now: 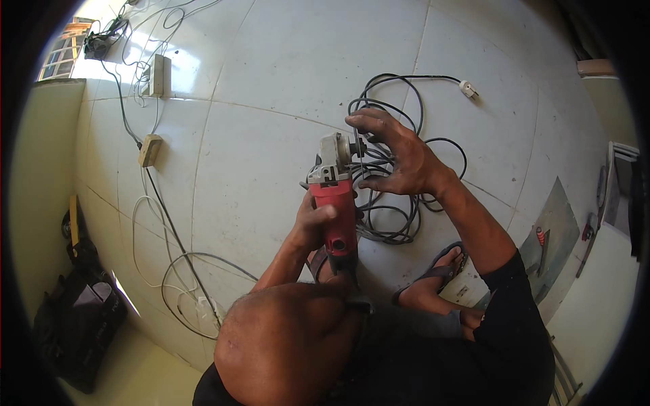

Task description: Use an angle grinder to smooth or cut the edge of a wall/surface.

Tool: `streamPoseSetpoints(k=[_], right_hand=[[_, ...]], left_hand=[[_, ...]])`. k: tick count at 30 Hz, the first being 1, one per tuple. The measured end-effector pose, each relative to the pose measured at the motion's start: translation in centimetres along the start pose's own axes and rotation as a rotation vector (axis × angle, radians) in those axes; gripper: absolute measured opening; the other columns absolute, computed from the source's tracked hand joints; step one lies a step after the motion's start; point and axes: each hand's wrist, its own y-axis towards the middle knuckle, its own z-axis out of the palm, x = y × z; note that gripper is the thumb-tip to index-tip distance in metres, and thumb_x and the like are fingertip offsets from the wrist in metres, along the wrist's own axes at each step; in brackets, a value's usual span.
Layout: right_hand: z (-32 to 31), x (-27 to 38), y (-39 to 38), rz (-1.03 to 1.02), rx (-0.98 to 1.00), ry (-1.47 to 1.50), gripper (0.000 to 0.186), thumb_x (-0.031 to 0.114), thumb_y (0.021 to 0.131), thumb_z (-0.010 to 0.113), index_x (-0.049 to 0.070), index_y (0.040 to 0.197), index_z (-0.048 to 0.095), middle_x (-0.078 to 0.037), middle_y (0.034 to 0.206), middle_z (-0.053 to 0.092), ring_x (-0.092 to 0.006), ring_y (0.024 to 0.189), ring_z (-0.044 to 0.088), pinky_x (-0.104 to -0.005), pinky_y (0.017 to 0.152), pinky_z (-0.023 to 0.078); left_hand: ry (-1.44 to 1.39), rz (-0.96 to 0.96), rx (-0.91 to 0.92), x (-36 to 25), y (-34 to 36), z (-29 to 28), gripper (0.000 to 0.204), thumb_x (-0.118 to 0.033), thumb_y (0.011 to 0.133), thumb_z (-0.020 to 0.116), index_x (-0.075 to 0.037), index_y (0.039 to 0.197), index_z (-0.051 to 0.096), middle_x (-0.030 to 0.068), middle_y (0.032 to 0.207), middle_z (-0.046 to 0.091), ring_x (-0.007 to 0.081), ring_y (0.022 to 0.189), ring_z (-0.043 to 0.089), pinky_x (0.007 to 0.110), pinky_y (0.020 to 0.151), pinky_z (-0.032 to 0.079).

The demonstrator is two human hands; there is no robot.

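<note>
A red angle grinder (336,210) with a grey metal gear head (334,152) is upright in the picture, head at the far end. My left hand (313,223) is wrapped round its red body from the left, thumb on top. A thin disc (360,166) sits at the spindle on the right side of the head, seen edge-on. My right hand (403,152) spans this disc, fingers at its far edge and thumb at its near edge. The palm side is partly hidden. Below, a large rounded bare-skin shape covers part of my left forearm.
Coiled black cable (399,233) lies beside the grinder, ending in a white plug (468,89). Extension sockets (150,150) and loose wires are on the left floor. A black bag (78,325) rests lower left. On the right, a screwdriver (541,237) lies on a grey sheet (558,230), near my sandalled foot (440,271).
</note>
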Motion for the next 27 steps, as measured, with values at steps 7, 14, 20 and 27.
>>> streamPoseSetpoints(k=[7,14,20,27], right_hand=[[1.3,0.3,-0.3,-0.2,-0.048,0.052,0.092,0.011,0.057,0.088,0.023,0.139,0.047,-0.016,0.136,0.045,-0.0358,0.121,0.055,-0.0441,0.102,0.05],[1.9,1.4,-1.1,-0.026,0.058,0.196,0.097,0.008,0.054,0.092,0.02,0.14,0.049,-0.016,0.14,0.043,-0.0355,0.127,0.052,-0.0429,0.1,0.054],[3.1,1.0,-1.2,-0.424,-0.055,-0.127,0.1,0.02,0.052,0.095,0.012,0.14,0.048,-0.017,0.133,0.052,-0.0298,0.12,0.059,-0.041,0.099,0.054],[2.5,0.9,-1.6,0.055,0.089,0.109,0.105,0.024,0.056,0.091,0.008,0.147,0.041,-0.015,0.128,0.06,-0.03,0.118,0.061,-0.0414,0.102,0.051]], left_hand=[[-0.517,-0.113,0.185,-0.8,1.6,-0.4,0.092,-0.072,0.077,0.061,-0.004,0.138,0.049,0.0169,0.115,0.065,0.0324,0.099,0.068,0.047,0.085,0.059],[-0.558,-0.211,0.148,-0.2,-0.1,-1.2,0.084,-0.059,0.072,0.07,-0.004,0.133,0.055,0.0181,0.114,0.067,0.034,0.094,0.07,0.05,0.084,0.059],[-0.685,-0.19,0.191,0.0,-0.6,-1.2,0.084,-0.055,0.068,0.073,-0.003,0.133,0.056,0.0181,0.114,0.067,0.0343,0.094,0.069,0.05,0.081,0.059],[-0.531,-0.167,0.114,0.1,-0.8,-0.4,0.084,-0.056,0.07,0.073,-0.002,0.131,0.057,0.0181,0.111,0.068,0.0323,0.088,0.07,0.048,0.076,0.06]])
